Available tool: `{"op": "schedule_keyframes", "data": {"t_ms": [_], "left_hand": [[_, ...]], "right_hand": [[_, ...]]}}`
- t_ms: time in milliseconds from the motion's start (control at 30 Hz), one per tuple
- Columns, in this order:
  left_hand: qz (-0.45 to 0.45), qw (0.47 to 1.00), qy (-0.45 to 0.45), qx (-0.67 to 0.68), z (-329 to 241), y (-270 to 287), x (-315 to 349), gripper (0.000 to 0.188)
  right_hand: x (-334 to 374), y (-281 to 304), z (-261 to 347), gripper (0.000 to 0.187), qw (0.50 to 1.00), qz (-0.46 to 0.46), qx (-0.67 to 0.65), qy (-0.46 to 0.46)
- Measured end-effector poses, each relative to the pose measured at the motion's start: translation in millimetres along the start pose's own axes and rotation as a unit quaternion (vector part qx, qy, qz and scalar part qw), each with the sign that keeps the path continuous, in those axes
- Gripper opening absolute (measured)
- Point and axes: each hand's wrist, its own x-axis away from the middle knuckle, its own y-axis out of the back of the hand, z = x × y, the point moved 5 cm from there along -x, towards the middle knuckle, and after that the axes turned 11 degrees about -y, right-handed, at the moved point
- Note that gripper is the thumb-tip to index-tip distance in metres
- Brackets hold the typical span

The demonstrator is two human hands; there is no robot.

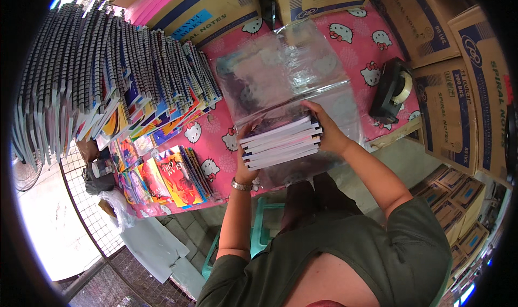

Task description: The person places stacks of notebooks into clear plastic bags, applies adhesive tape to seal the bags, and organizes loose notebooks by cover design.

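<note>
Left of your pink print-covered table (350, 53): black wire-mesh grille (91, 215), caged fan (26, 174), blown-out white light (43, 215). Teal plastic stool (260, 234) by its near edge. Grey floor (400, 164) below its right end.

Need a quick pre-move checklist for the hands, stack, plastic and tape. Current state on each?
1. Left hand on the left side of the notebook stack: ok.
2. Right hand on the stack's right side: ok.
3. Clear plastic sheet free of wrinkles: not ok, creases show across it.
4. Underside of the stack touching the plastic: cannot tell, hidden from this angle.
5. Tape dispenser has a roll fitted: ok.
6. Free tape end ready at the cutter: cannot tell.
</note>
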Motion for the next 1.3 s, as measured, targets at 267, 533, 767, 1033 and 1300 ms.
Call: {"op": "schedule_keyframes", "data": {"t_ms": [267, 533, 767, 1033, 1300], "left_hand": [[0.095, 0.979, 0.181, -0.003, 110.0, 11.7, 66.4, 0.076], [0.143, 0.966, 0.211, -0.036, 117.8, 8.9, 54.3, 0.079], [0.183, 0.961, 0.194, -0.075, 99.2, 11.3, 22.3, 0.081], [0.249, 0.947, 0.182, 0.087, 63.4, 22.4, -110.2, 0.073], [0.004, 0.964, -0.003, -0.267, 31.4, -6.6, -103.6, 0.038]], "right_hand": [[-18.2, 1.1, -2.4, 0.082, 0.998, 0.024, 0.040, 0.031], [-17.6, 5.5, 47.7, 0.090, 0.988, 0.015, 0.138, 0.061], [-7.6, -30.5, 131.1, 0.093, 0.831, -0.053, 0.547, 0.088], [-33.1, 64.4, 73.4, 0.076, 0.926, -0.184, 0.163, -0.285], [-34.8, 54.9, -80.7, 0.105, 0.836, -0.242, 0.205, -0.448]]}}
